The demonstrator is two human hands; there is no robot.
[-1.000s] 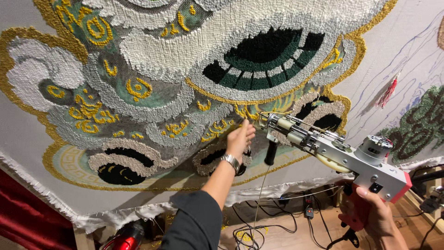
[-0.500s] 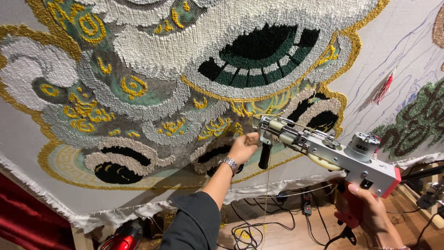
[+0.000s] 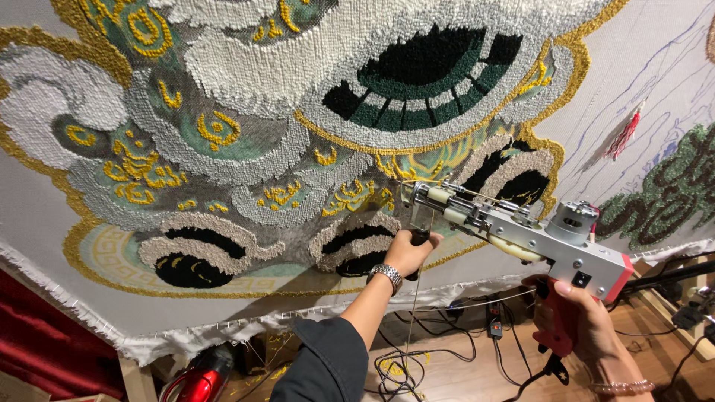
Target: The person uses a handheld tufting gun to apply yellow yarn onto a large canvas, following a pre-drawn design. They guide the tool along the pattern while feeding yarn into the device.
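Tufting gun (image 3: 521,234) sits against the lower part of the tufted rug (image 3: 246,141), its nose just below the black-and-green oval patch. The left hand (image 3: 410,253) has its fingers curled tight around the gun's black front handle (image 3: 418,238), a metal wristwatch (image 3: 386,274) on its wrist. The right hand (image 3: 588,327) wraps closed around the red rear grip (image 3: 553,327), below the rug's bottom edge. Beneath the rug, cables (image 3: 402,365) lie on the wooden floor (image 3: 462,372), with a red tool (image 3: 201,376) further left.

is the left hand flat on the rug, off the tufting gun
No, the left hand wraps the black front handle of the tufting gun.
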